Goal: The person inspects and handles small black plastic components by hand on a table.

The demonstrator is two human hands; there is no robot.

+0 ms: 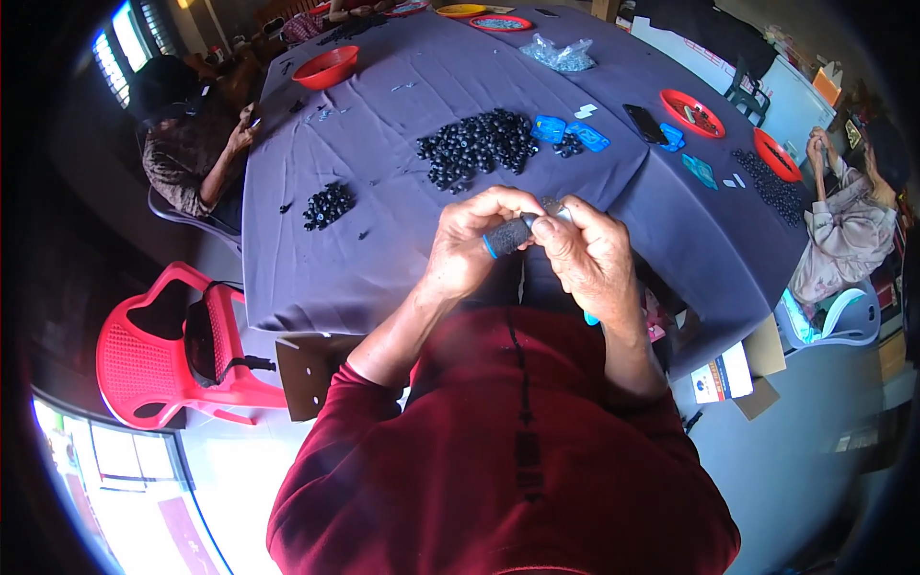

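Note:
My left hand point(465, 240) is closed in a pinch, its thumb in a black finger sleeve point(505, 238) with a blue edge. Between the two hands' fingertips is a small black part point(530, 219), mostly hidden. My right hand point(596, 254) is curled close beside it, thumb and forefinger pressed together. A turquoise end point(591, 318) pokes out below the right palm, and a pale bit shows between its fingers; the rest of this slim item is covered. Just beyond the hands, a large heap of small black parts point(476, 146) lies on the cloth-covered table point(393, 244).
A smaller black heap point(328, 206) lies to the left. Blue packets point(586, 136), a phone point(644, 125), a clear bag point(561, 55) and red trays point(326, 67) are farther off. People sit at both sides. A pink chair point(172, 345) and open cardboard box point(757, 369) stand nearby.

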